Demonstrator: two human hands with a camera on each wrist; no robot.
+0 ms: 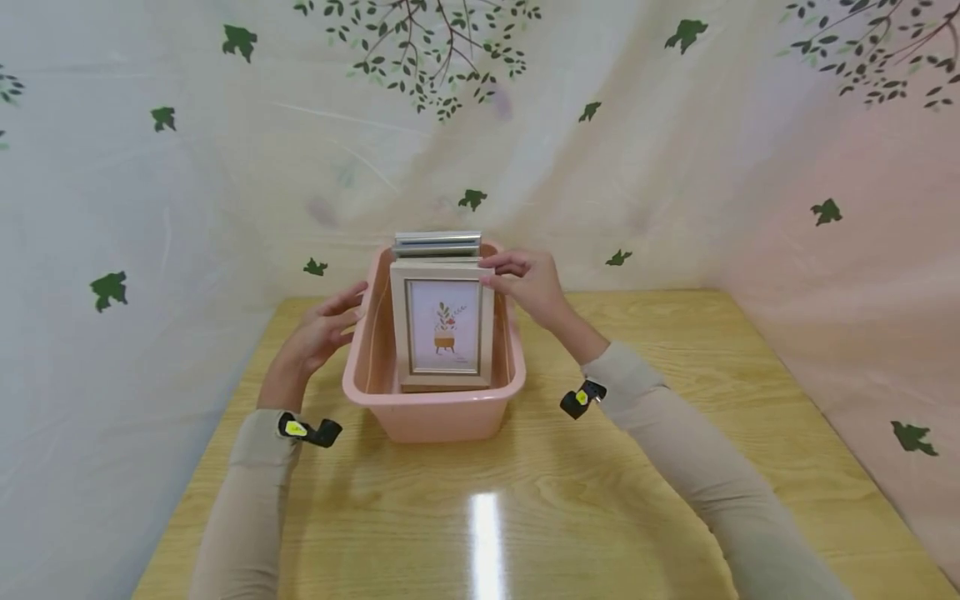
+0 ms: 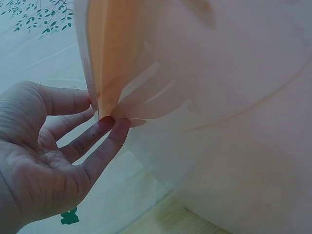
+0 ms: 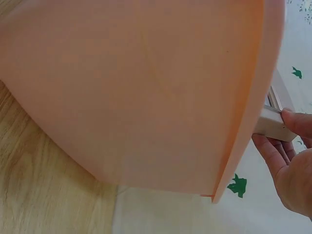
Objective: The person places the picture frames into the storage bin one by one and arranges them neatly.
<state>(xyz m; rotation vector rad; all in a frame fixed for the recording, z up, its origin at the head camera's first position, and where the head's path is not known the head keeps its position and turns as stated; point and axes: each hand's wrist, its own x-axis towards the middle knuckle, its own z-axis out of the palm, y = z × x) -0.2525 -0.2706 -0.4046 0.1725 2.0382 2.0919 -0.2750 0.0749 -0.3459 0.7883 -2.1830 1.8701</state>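
Note:
A pink plastic basin [image 1: 437, 421] stands on the table with several picture frames upright inside it. The front picture frame [image 1: 400, 333] is cream, around a print of a potted plant. My right hand [image 1: 528, 287] pinches its upper right corner, thumb in front and fingers behind. In the right wrist view, that frame corner [image 3: 274, 124] shows beyond the basin's rim. My left hand [image 1: 318, 333] touches the basin's left rim with fairly straight fingers. The left wrist view shows its fingertips at the rim's lip [image 2: 105, 73]. Silver-edged frames [image 1: 437, 242] stand behind the cream one.
The wooden table [image 1: 615, 500] extends around the basin, with a bright light reflection near its front. A pale curtain [image 1: 600, 183] printed with leaves and green birds hangs behind and along both sides.

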